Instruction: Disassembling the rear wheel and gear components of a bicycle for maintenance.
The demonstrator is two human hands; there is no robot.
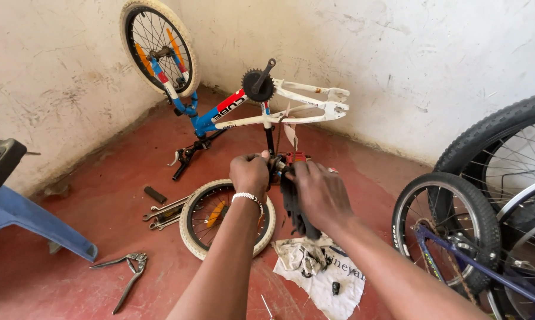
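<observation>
A small blue, red and white bicycle frame (pixel 267 115) stands upside down on the red floor, its front wheel (pixel 159 44) up against the wall corner. My left hand (pixel 249 173) is closed around a small part near the red pedal (pixel 295 156) at the crank. My right hand (pixel 319 192) grips a dark rag (pixel 295 213) that hangs down beside that part. A detached small wheel with a cream tyre (pixel 220 216) lies flat on the floor under my left forearm.
Several wrenches (pixel 163 213) and a black grip (pixel 155 194) lie left of the loose wheel. Pliers (pixel 129 269) rest nearer me. A blue stool (pixel 24 216) stands at left. A stained white sack (pixel 323 269) lies below my hands. Other bicycle wheels (pixel 475 225) crowd the right.
</observation>
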